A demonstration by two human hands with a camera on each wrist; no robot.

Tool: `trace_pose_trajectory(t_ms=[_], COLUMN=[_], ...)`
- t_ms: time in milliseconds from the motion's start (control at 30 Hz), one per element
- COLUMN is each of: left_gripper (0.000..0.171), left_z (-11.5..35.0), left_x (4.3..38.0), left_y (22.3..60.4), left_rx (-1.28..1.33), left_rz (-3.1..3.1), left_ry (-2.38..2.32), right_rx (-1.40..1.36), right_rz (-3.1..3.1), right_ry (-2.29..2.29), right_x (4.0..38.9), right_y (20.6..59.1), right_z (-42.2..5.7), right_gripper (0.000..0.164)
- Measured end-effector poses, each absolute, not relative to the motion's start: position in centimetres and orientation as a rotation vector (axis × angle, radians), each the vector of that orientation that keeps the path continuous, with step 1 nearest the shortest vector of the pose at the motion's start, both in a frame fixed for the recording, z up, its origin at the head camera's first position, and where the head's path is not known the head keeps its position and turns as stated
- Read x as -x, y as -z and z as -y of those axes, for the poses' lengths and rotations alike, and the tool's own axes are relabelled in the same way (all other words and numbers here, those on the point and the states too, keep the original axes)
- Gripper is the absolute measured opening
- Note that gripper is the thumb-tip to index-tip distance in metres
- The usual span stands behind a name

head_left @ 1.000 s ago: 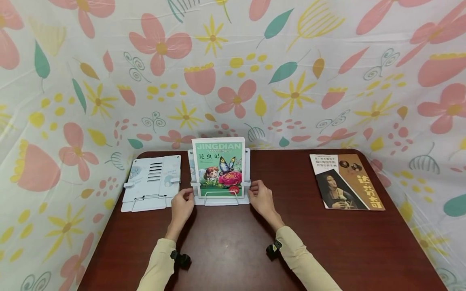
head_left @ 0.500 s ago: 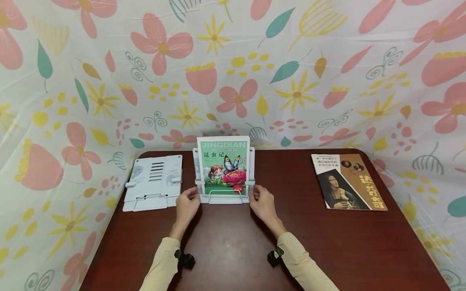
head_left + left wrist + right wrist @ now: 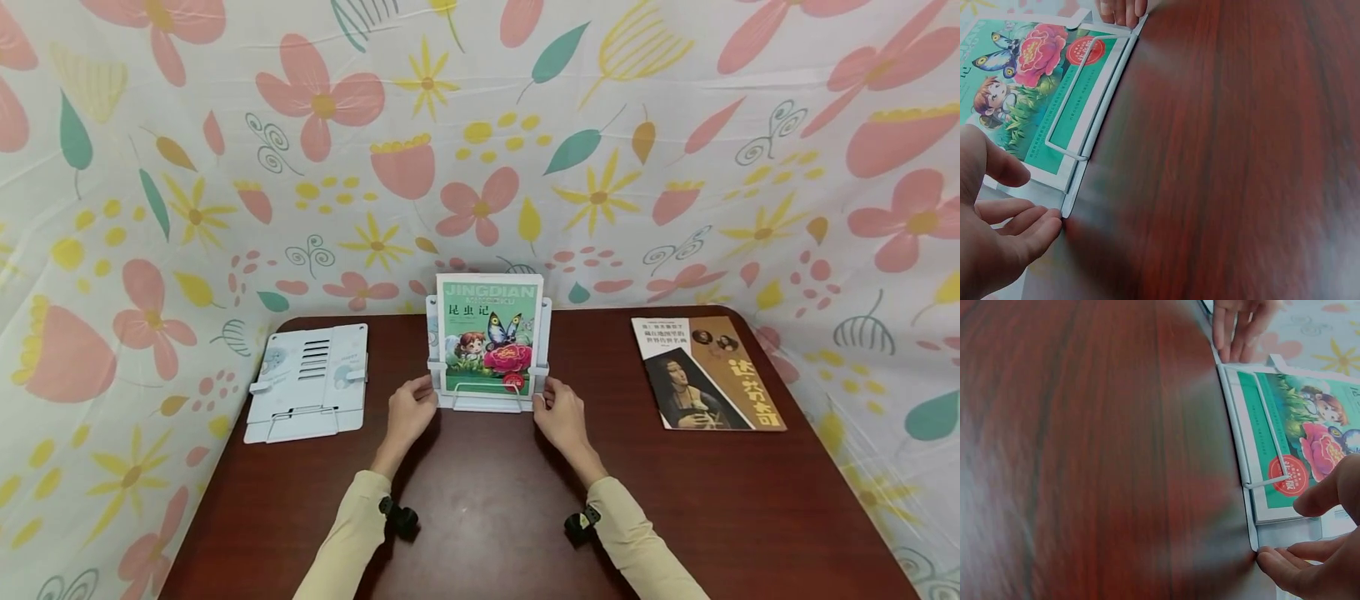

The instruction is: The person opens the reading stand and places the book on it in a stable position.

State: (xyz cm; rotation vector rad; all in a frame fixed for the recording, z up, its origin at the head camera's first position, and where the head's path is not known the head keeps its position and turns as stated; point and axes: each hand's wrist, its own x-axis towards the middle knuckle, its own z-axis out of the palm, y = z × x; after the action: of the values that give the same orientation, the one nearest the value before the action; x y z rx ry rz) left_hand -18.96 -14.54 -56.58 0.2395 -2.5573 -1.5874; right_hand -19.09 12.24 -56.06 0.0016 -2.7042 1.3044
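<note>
A small green-covered book (image 3: 491,342) with a butterfly and a pink flower leans upright on a white book stand (image 3: 487,405), behind the stand's wire holder (image 3: 1054,128) and between its side clips. At the stand's lower left corner, the fingertips of my left hand (image 3: 412,414) touch the edge; the thumb is apart from them in the left wrist view. My right hand (image 3: 562,418) touches the opposite lower corner with its fingertips, the thumb likewise held away from the fingers in the right wrist view. The back of the stand is hidden by the book.
A second white book stand (image 3: 309,383) lies folded at the table's left side. On the right lies a brown and white book (image 3: 708,373) with a portrait cover. Flower-printed cloth (image 3: 480,125) hangs behind and beside the dark red table (image 3: 480,517).
Both hands have shifted the book stand, with the green book on it, to the right and slightly back along the table. The other stand and the brown book have stayed in place.
</note>
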Motion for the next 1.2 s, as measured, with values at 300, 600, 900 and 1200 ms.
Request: trace_pose_trajectory(t_ms=[300,600,900,1200], left_gripper=[0.038,0.039,0.043,0.047], left_z=[12.2,9.3,5.8,2.6], left_x=[20.0,21.2,22.1,22.6], left_y=[56.5,56.6,56.8,56.7], left_rx=[-0.191,-0.108,-0.004,0.069], left_rz=[2.567,2.578,2.609,2.626], left_ry=[1.637,1.683,1.743,1.802], right_rx=[0.072,0.177,0.281,0.296], right_rz=[2.737,2.752,2.760,2.769], right_ry=[-1.309,-1.292,-1.255,-1.214], right_x=[19.5,19.9,20.0,20.8], right_y=[55.6,55.4,55.7,56.0], right_z=[-14.5,-16.9,-19.4,-22.1], right_gripper=[0.051,0.057,0.065,0.064])
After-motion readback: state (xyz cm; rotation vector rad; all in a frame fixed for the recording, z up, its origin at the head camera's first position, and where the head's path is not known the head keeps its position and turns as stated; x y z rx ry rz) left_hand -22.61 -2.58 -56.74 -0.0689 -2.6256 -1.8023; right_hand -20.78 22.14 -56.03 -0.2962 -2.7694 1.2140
